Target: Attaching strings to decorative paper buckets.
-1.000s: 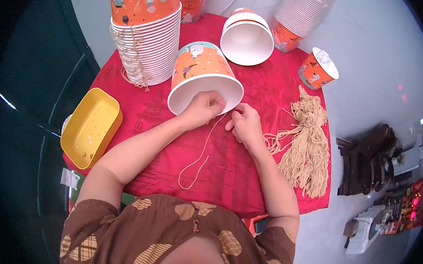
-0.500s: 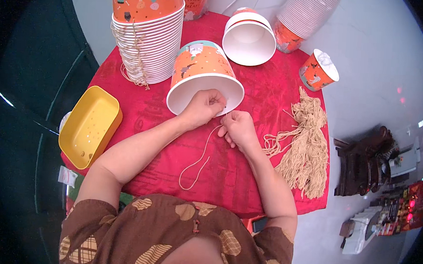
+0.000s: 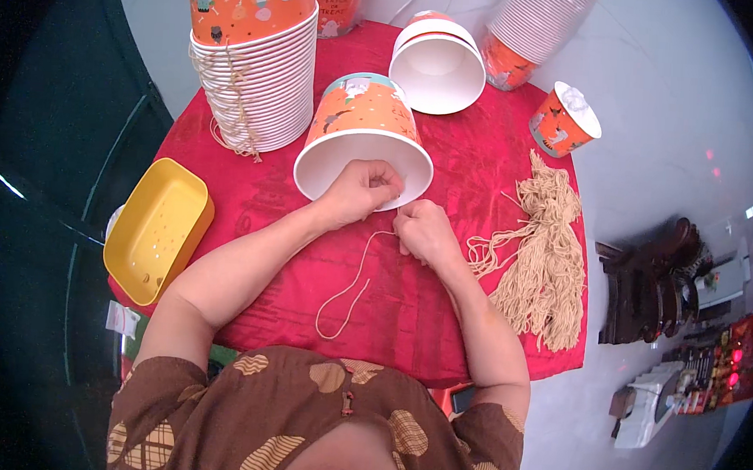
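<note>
Head view: the bucket (image 3: 365,119) lies tipped on the red cloth (image 3: 440,323), mouth toward the person. The left hand (image 3: 362,193) reaches into the mouth, fingers curled near the rim; whether they grip anything, cannot tell. The right hand (image 3: 426,231), just outside the rim, has its fingers clamped on the string (image 3: 359,272), which loops across the cloth. Tub (image 3: 195,232) at left; yarn bundle (image 3: 547,265) at right; bucket stack (image 3: 261,84) behind the tub.
</note>
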`<act>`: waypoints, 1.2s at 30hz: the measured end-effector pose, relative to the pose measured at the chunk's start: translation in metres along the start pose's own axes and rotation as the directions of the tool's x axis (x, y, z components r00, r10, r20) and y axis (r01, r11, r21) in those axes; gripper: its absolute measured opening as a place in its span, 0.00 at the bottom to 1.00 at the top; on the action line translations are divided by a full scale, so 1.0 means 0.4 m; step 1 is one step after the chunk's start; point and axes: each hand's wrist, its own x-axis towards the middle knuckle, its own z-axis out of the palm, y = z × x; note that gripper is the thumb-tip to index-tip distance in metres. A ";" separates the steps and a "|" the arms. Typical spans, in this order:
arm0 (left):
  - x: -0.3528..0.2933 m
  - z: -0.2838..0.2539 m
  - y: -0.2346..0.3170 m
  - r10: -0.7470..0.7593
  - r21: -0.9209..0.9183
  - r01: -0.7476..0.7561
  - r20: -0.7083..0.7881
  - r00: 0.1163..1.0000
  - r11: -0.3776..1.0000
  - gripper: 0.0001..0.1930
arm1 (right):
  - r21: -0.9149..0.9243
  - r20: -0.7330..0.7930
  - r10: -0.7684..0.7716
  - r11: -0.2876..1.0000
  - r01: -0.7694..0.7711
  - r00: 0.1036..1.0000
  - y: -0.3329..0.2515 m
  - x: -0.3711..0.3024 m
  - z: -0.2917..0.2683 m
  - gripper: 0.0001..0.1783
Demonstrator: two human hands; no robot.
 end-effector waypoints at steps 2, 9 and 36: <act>0.000 0.003 -0.002 0.026 0.000 -0.026 0.016 1.000 1.000 0.06 | -0.123 0.009 -0.107 0.987 0.107 0.994 0.013 0.006 -0.001 0.12; 0.020 0.011 -0.036 0.140 0.267 -0.140 0.020 0.990 0.953 0.06 | -0.718 -0.188 -0.497 0.658 0.227 0.847 -0.006 -0.064 0.037 0.09; 0.040 0.014 0.002 0.123 0.560 -0.086 -0.029 0.992 0.824 0.08 | -0.685 -0.187 -0.864 0.456 0.569 0.467 0.064 0.019 -0.017 0.07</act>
